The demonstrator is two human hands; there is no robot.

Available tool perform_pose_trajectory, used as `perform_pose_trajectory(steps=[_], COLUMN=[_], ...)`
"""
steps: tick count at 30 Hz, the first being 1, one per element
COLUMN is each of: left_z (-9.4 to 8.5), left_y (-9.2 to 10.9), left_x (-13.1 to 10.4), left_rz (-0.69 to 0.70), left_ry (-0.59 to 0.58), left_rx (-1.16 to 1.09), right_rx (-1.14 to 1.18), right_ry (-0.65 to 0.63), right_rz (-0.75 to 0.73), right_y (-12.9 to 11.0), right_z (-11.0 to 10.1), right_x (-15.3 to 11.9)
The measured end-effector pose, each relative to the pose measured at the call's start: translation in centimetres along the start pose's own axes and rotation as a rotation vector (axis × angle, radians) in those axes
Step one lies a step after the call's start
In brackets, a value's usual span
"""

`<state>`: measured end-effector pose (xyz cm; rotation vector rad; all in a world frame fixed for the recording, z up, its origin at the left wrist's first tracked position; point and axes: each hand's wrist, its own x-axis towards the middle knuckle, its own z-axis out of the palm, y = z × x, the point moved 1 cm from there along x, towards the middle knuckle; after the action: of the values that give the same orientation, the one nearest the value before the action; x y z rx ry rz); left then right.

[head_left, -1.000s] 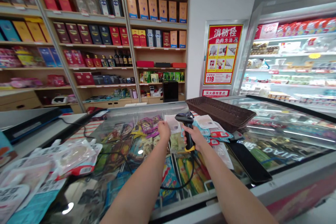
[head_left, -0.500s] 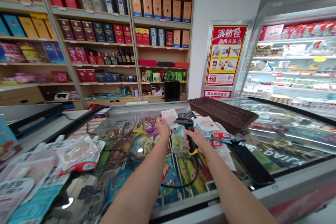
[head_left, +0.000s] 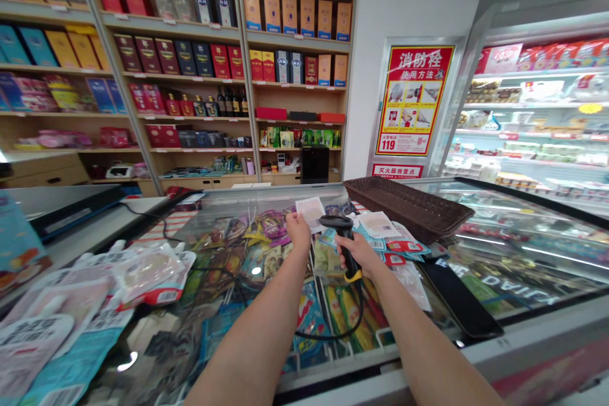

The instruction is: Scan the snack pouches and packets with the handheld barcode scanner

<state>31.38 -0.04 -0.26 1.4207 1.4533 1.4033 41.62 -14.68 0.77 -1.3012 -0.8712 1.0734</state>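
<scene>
My left hand (head_left: 297, 228) is closed on the edge of a small whitish packet (head_left: 310, 210), held above the glass freezer top. In my right hand (head_left: 356, 250) is a black and yellow barcode scanner (head_left: 346, 242), fingers wrapped round its handle. The scanner's head points toward the packet, close to it. A black cable runs down from the handle and curls left under my arms. Just right of the scanner lies a pile of flat packets (head_left: 378, 225), white, blue and red. Part of the left fingers is hidden from me.
Pouches with white caps (head_left: 90, 304) lie heaped at the left on the glass. A brown woven basket (head_left: 409, 206) stands behind the packets. A long black panel (head_left: 461, 298) lies at the right. Shelves of boxes (head_left: 200, 63) line the back wall; a lit fridge (head_left: 537, 108) is far right.
The whole view has shifted slightly, so everything sits a little further right. Both hands keep their grip, with the scanner and packet in nearly the same relation.
</scene>
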Motion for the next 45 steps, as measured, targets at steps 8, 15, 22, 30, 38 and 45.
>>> perform_pose_trajectory(steps=[8,15,22,30,38,45], left_z=[-2.1,-9.8,-20.4,-31.6,-35.2,-33.4], left_y=[0.2,-1.0,-3.0,-5.6,-6.2,-5.2], left_x=[0.5,3.2,6.2,8.4,8.5,8.0], left_rz=[-0.038,-0.008,-0.003,0.016,0.099,0.175], left_ry=[0.011,0.097,0.239,0.324,0.410,0.368], left_rx=[0.010,0.047,0.113,0.219,0.241,0.252], right_rx=[0.099,0.148,0.188,0.169,0.121,0.139], right_ry=[-0.059,-0.182,-0.271,-0.437,-0.479,-0.449], right_rz=[0.012,0.038,0.077,0.092,0.115,0.128], right_y=[0.6,0.5,0.3,1.1,1.3,1.0], right_z=[2.4,8.1,16.6,26.5,30.5,28.8], right_x=[0.0,0.3,-0.1,-1.0,-1.6,-1.7])
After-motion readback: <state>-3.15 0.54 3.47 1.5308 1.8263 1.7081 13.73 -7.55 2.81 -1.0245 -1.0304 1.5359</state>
